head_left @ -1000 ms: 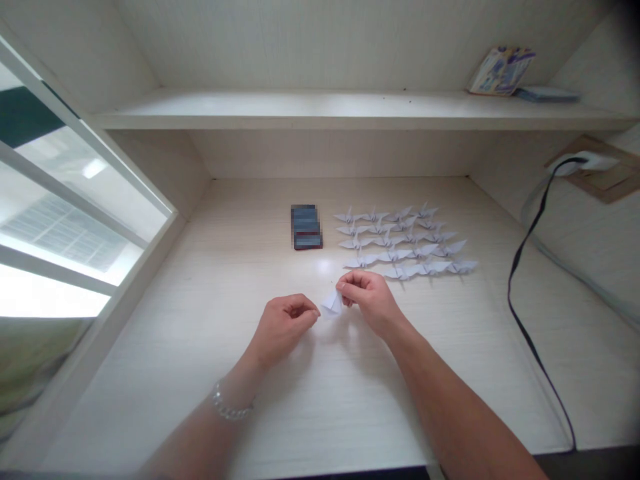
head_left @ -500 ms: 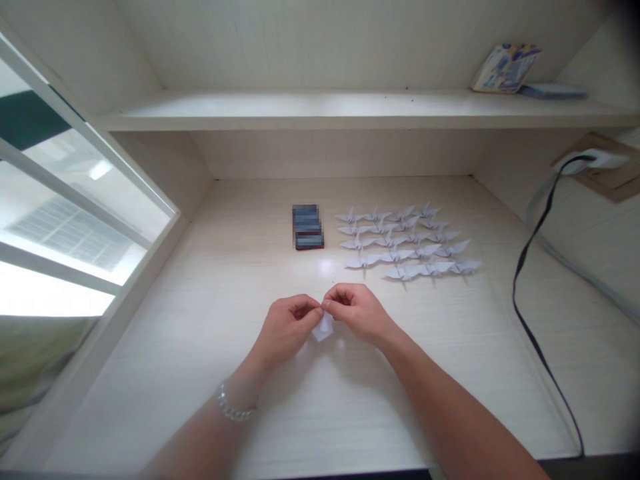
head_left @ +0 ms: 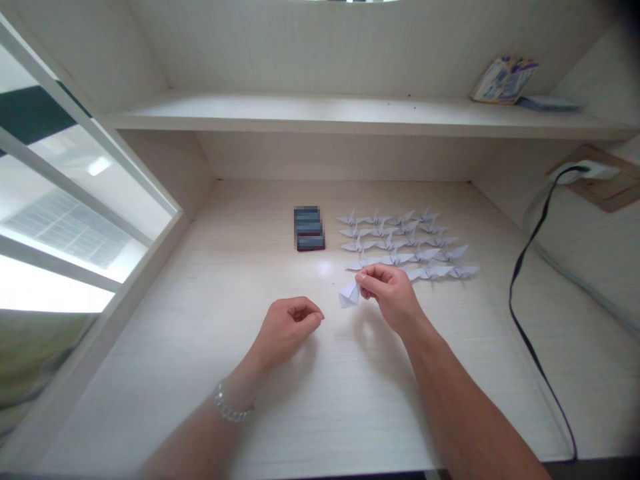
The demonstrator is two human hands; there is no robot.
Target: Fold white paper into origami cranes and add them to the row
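Observation:
Between the thumb and fingers of my right hand [head_left: 393, 293] is a small piece of folded white paper [head_left: 349, 295], held a little above the desk. Its wider folded end points left and down. My left hand [head_left: 293, 328] rests to the left, apart from the paper, thumb and forefinger pinched together with nothing visible in them. Just beyond my right hand, white paper cranes [head_left: 395, 258] stand in several rows, and the hand hides part of the front row.
A dark blurred phone-like rectangle [head_left: 309, 229] lies left of the cranes on the pale desk [head_left: 240, 253]. A black cable [head_left: 515, 273] runs from the wall socket [head_left: 600, 173] down the right side. The shelf [head_left: 300, 110] above holds a small colourful box [head_left: 505, 80].
My left hand has let go of the folded paper. My right hand has carried it up and to the right, toward the cranes, while the left hand stayed nearly in place.

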